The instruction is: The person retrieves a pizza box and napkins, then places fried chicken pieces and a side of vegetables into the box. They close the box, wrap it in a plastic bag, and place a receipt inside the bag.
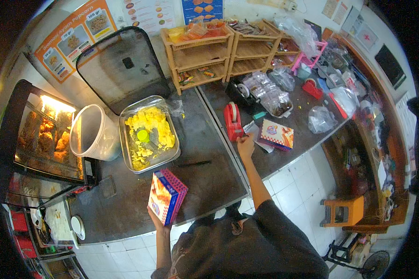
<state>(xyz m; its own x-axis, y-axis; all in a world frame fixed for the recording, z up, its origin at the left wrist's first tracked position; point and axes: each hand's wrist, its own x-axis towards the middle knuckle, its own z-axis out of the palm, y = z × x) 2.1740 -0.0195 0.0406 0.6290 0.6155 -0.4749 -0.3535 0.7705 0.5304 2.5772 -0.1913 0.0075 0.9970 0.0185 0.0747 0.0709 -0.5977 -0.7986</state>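
My left hand grips a printed cardboard food box from below, tilted above the counter's front edge. The box has blue and red checked sides. My right hand is at the near end of a red tape dispenser, its fingers drawn together; any tape between them is too small to make out. A second, matching food box lies to the right of that hand, beside a white paper sheet. Near these sits a small green object.
A metal tray of yellow food, a translucent bucket and a lit glass warmer are at left. Wicker racks line the wall. Plastic-wrapped packs and another red dispenser stand at right. An orange stool is on the floor.
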